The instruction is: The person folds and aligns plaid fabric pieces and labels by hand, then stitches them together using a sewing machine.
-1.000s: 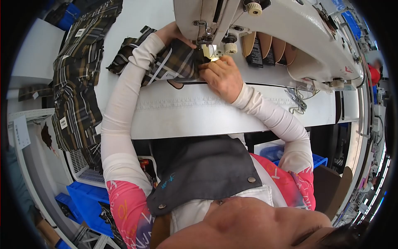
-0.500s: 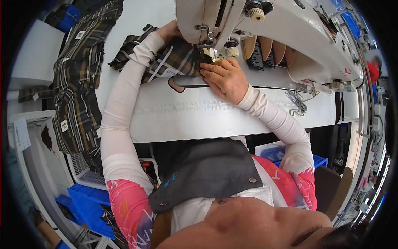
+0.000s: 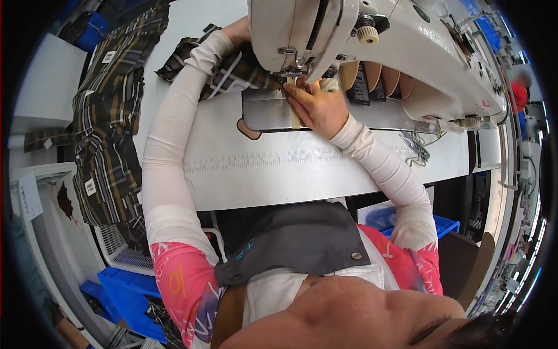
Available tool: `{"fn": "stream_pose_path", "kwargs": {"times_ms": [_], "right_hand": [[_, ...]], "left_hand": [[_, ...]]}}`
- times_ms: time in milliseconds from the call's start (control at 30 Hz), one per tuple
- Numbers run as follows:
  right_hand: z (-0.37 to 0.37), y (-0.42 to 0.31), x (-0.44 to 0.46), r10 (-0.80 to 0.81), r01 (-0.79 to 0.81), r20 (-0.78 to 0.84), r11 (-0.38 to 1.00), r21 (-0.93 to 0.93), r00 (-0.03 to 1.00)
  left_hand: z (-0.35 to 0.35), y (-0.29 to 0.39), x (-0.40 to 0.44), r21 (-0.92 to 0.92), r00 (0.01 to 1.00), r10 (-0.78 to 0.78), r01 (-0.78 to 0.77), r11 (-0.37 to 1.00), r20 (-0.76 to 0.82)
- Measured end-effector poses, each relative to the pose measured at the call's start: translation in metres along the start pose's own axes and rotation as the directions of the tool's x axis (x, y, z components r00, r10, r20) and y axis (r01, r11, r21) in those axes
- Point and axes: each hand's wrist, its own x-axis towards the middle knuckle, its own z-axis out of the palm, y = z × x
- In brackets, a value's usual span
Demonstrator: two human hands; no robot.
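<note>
A dark plaid fabric piece point(image 3: 247, 72) with brown and white stripes lies at the needle area of a white sewing machine point(image 3: 276, 35). My left hand point(image 3: 238, 30) is at the fabric's far side; its fingers are hidden behind the machine head. My right hand point(image 3: 322, 109) is beside the presser foot, its fingers closed together and the fingertips at the fabric's right edge. Below these fingertips, the metal needle plate point(image 3: 267, 110) shows bare, with a narrow yellowish strip on it.
A long stack of plaid fabric point(image 3: 110, 128) with white labels hangs over the table's left side. Thread snips point(image 3: 415, 145) lie at right. Curved tan pieces point(image 3: 372, 75) stand under the machine arm. Blue bins point(image 3: 131, 299) and a white basket point(image 3: 122, 247) sit below left.
The fabric has shifted away from me, uncovering the metal plate. My right hand has gone from lying flat on the fabric to fingers drawn together at its edge. My left hand moved slightly farther away.
</note>
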Motion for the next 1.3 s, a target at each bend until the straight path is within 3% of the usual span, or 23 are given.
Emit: {"fn": "stream_pose_path", "kwargs": {"times_ms": [267, 367, 433, 533, 600, 733, 800, 833, 867, 933, 967, 1033, 1067, 1133, 1167, 1200, 1233, 1267, 1300], "right_hand": [[-0.013, -0.005, -0.015, -0.02, 0.019, 0.015, 1.0, 0.011, 1.0], [-0.02, -0.007, -0.026, -0.029, 0.028, 0.006, 0.996, 0.088, 1.0], [-0.021, -0.008, -0.027, -0.022, 0.02, 0.011, 0.992, 0.125, 1.0], [-0.021, -0.005, -0.026, -0.028, 0.026, 0.006, 0.987, 0.157, 1.0], [-0.022, -0.003, -0.027, -0.063, 0.06, 0.012, 0.984, 0.168, 0.998], [-0.041, -0.034, -0.026, -0.205, 0.206, -0.036, 0.932, 0.298, 0.978], [-0.038, -0.057, -0.026, -0.262, 0.267, -0.067, 0.885, 0.382, 0.963], [-0.032, -0.064, -0.026, -0.286, 0.267, -0.017, 0.867, 0.421, 0.958], [-0.03, -0.07, -0.024, -0.308, 0.281, -0.012, 0.852, 0.442, 0.951], [-0.027, -0.08, -0.021, -0.342, 0.304, -0.006, 0.825, 0.476, 0.94], [-0.024, -0.084, -0.023, -0.375, 0.317, 0.04, 0.831, 0.458, 0.926], [-0.008, -0.088, -0.027, -0.383, 0.322, 0.073, 0.853, 0.411, 0.921], [-0.004, -0.09, -0.026, -0.381, 0.321, 0.089, 0.866, 0.384, 0.92], [-0.004, -0.09, -0.014, -0.285, 0.292, -0.063, 0.925, 0.242, 0.956], [-0.005, -0.081, -0.007, -0.221, 0.245, -0.121, 0.935, 0.256, 0.968], [-0.007, -0.075, -0.005, -0.145, 0.19, -0.174, 0.942, 0.277, 0.974], [-0.014, -0.077, -0.007, 0.018, 0.001, -0.03, 0.838, 0.546, 0.999], [-0.023, -0.08, -0.009, 0.131, -0.2, 0.151, 0.64, 0.742, 0.98], [-0.03, -0.084, -0.014, 0.182, -0.392, 0.348, 0.373, 0.841, 0.92]], "left_hand": [[-0.021, 0.012, 0.009, 0.069, 1.0, -0.003, 0.002, 0.998, 0.004], [-0.049, 0.019, -0.01, 0.239, 0.999, -0.028, 0.019, 0.971, 0.033], [-0.061, 0.016, -0.032, 0.516, 0.993, -0.109, 0.111, 0.85, -0.034], [-0.041, -0.002, -0.083, 0.825, 0.914, -0.214, 0.404, 0.395, -0.345], [-0.024, -0.005, -0.13, 0.759, 0.861, -0.194, 0.507, 0.409, -0.47], [0.021, 0.026, -0.228, 0.702, 0.842, -0.173, 0.526, 0.48, -0.511], [0.037, 0.05, -0.264, 0.585, 0.852, -0.115, 0.442, 0.68, -0.51], [0.032, 0.044, -0.273, 0.501, 0.822, 0.043, 0.304, 0.811, -0.568], [0.026, 0.057, -0.277, 0.276, 0.753, -0.044, 0.295, 0.915, -0.657], [0.014, 0.07, -0.285, 0.554, 0.714, 0.143, 0.383, 0.739, -0.685], [0.007, 0.07, -0.287, 0.507, 0.765, -0.047, 0.47, 0.722, -0.642], [-0.009, 0.069, -0.287, 0.445, 0.764, -0.418, 0.633, 0.633, -0.492], [-0.015, 0.07, -0.286, 0.443, 0.805, -0.275, 0.535, 0.719, -0.526], [-0.023, 0.072, -0.284, 0.453, 0.81, 0.027, 0.299, 0.84, -0.586], [-0.024, 0.097, -0.28, 0.511, 0.67, 0.224, 0.268, 0.817, -0.708], [-0.015, 0.141, -0.279, 0.619, 0.601, 0.393, 0.224, 0.753, -0.696], [-0.001, 0.178, -0.28, 0.68, 0.597, 0.443, 0.25, 0.69, -0.669], [0.017, 0.201, -0.282, 0.733, 0.591, 0.491, 0.277, 0.622, -0.64], [0.037, 0.207, -0.281, 0.809, 0.652, 0.516, 0.281, 0.516, -0.556]]}}
